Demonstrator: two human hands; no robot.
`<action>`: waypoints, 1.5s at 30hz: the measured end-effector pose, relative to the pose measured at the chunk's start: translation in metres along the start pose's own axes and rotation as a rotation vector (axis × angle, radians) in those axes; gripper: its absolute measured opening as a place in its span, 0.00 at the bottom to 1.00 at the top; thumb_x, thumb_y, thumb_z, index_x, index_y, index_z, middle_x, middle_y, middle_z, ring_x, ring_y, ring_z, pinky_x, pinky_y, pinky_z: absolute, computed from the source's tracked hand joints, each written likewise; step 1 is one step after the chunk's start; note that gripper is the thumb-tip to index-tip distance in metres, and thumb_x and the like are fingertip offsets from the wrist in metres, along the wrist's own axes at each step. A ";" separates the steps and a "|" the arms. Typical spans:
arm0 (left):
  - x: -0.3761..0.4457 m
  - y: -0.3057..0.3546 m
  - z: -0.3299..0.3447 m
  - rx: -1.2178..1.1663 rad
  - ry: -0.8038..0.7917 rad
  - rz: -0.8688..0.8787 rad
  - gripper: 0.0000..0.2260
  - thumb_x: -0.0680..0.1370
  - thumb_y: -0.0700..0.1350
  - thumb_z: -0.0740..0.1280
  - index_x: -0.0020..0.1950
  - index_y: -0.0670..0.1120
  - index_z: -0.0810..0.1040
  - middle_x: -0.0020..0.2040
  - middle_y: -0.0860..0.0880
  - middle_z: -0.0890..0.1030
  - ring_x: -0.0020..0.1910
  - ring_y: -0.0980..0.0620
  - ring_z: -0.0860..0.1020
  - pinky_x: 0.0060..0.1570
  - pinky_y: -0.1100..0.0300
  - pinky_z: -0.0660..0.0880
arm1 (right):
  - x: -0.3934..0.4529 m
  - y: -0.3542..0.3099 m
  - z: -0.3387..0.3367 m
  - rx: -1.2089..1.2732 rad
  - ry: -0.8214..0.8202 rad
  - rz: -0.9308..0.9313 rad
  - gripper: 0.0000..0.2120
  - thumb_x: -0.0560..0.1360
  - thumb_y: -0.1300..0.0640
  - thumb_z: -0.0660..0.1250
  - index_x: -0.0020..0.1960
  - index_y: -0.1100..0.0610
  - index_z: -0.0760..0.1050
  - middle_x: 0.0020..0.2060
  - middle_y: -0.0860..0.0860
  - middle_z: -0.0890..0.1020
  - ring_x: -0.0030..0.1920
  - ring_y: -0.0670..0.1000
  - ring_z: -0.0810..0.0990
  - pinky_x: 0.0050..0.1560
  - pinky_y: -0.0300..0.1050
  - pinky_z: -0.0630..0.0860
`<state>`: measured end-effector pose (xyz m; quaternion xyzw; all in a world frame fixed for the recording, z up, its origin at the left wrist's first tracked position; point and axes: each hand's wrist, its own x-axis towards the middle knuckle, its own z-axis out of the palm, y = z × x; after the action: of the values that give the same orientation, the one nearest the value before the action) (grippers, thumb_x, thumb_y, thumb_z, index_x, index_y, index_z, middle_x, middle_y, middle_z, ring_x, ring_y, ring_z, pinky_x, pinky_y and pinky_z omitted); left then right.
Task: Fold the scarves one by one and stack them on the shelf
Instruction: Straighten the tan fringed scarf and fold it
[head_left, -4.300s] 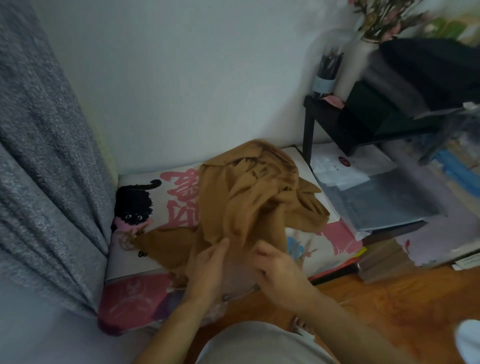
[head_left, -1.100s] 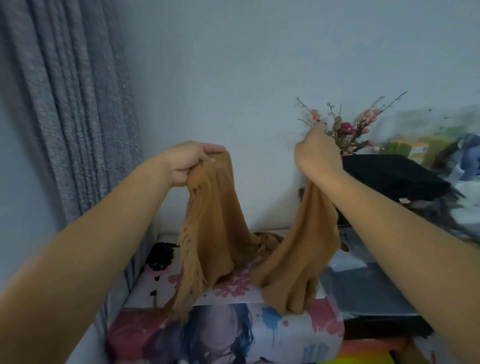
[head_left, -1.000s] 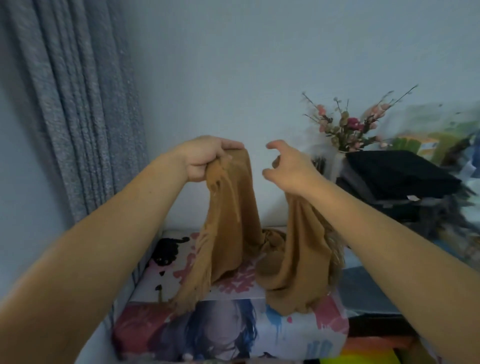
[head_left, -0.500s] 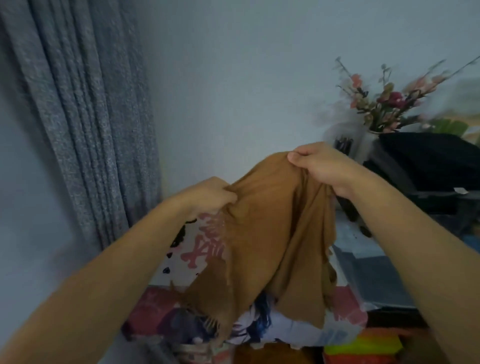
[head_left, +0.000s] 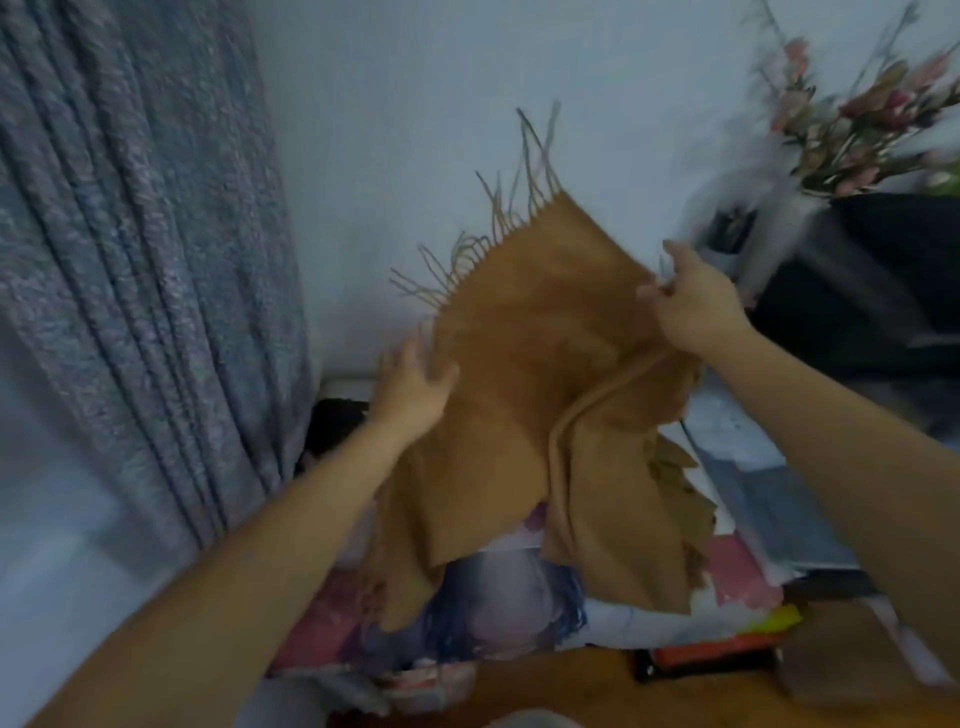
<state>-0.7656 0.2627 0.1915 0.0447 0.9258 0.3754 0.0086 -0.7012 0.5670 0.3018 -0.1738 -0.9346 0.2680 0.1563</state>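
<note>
Pale wall behind, grey curtain (head_left: 130, 270) hanging down the left side. Brown scarf (head_left: 524, 395) up in the air in front of the wall, spread between both hands, fringe (head_left: 498, 228) flung upward at its top edge. Lower folds draping down over a printed cushion (head_left: 498, 618) (pink and blue picture on its front face). Left hand (head_left: 415, 389) at the scarf's left edge, fingers (head_left: 434, 364) fairly straight and spread, lying against the cloth; whether the thumb pinches it cannot be told. Right hand (head_left: 696, 306) at the scarf's right edge, higher up, fingers curled and gripping a bunched bit of the cloth. Off to the right, blurred: flowers (head_left: 852, 114) in a pale vase (head_left: 774, 234), and dark folded cloth (head_left: 883, 291) stacked beside it, well apart from the scarf. Wooden floor (head_left: 597, 691) showing along the bottom, with a few bright flat things lying near the cushion's right corner, too blurred to name.
</note>
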 end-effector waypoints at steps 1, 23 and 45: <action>-0.021 -0.049 0.028 0.001 -0.104 -0.138 0.40 0.74 0.68 0.67 0.79 0.49 0.61 0.74 0.45 0.69 0.71 0.42 0.70 0.69 0.48 0.70 | -0.013 0.017 0.018 -0.045 -0.028 0.022 0.28 0.80 0.49 0.66 0.77 0.56 0.63 0.66 0.60 0.76 0.64 0.61 0.76 0.64 0.54 0.73; 0.006 -0.010 -0.020 -0.294 0.249 -0.139 0.10 0.85 0.45 0.56 0.60 0.39 0.69 0.53 0.40 0.77 0.53 0.42 0.76 0.48 0.55 0.67 | -0.076 0.036 -0.026 0.737 0.440 0.472 0.09 0.82 0.49 0.62 0.53 0.53 0.76 0.45 0.55 0.81 0.48 0.57 0.83 0.48 0.60 0.83; -0.057 0.396 -0.267 -0.949 0.285 0.443 0.12 0.83 0.37 0.59 0.51 0.45 0.82 0.41 0.44 0.77 0.29 0.53 0.77 0.31 0.60 0.78 | 0.027 -0.075 -0.307 1.018 0.273 -0.192 0.15 0.84 0.58 0.59 0.68 0.52 0.75 0.54 0.48 0.81 0.53 0.49 0.82 0.53 0.45 0.81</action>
<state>-0.6915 0.3549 0.6575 0.1785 0.6148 0.7475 -0.1771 -0.6254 0.6552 0.5969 -0.0230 -0.6693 0.6467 0.3650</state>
